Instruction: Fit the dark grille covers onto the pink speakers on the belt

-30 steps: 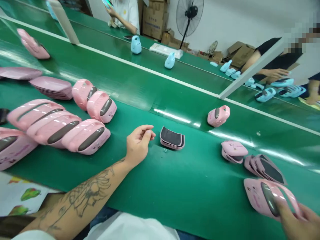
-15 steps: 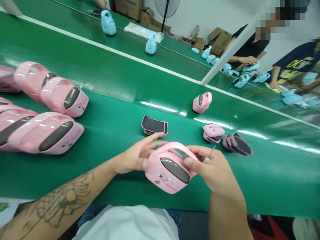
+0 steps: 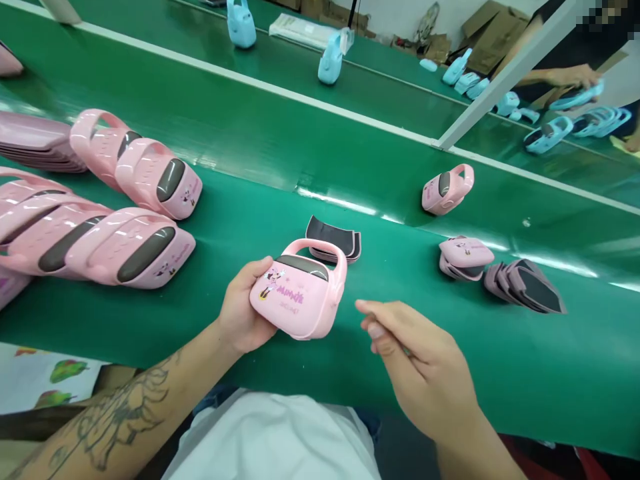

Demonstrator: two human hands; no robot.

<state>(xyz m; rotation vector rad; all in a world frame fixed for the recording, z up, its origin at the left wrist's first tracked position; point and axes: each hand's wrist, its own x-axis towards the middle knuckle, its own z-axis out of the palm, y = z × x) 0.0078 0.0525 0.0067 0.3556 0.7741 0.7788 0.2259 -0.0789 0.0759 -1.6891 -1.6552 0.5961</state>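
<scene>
My left hand (image 3: 243,307) holds a pink plastic handbag-shaped case (image 3: 295,300) from below, its Minnie Mouse print facing up and its grey oval panel at the top. My right hand (image 3: 420,360) is apart from the case, to its right, above the green belt (image 3: 500,347). Its fingers are curled on a small thin tool, mostly hidden. Behind the held case lies a stack of dark-faced pink pieces (image 3: 333,240). Several similar pink cases (image 3: 133,250) lie to the left.
A small pink case (image 3: 447,190), a stack of pink shells (image 3: 465,259) and dark-faced pieces (image 3: 525,287) lie to the right. Beyond a white rail (image 3: 505,83), a second belt carries blue cases (image 3: 241,23). A co-worker's hand (image 3: 575,77) works at the far right.
My right hand has let go of the pink case and moved right. The case now rests in my left hand alone, turned with its printed face up. The view has shifted slightly.
</scene>
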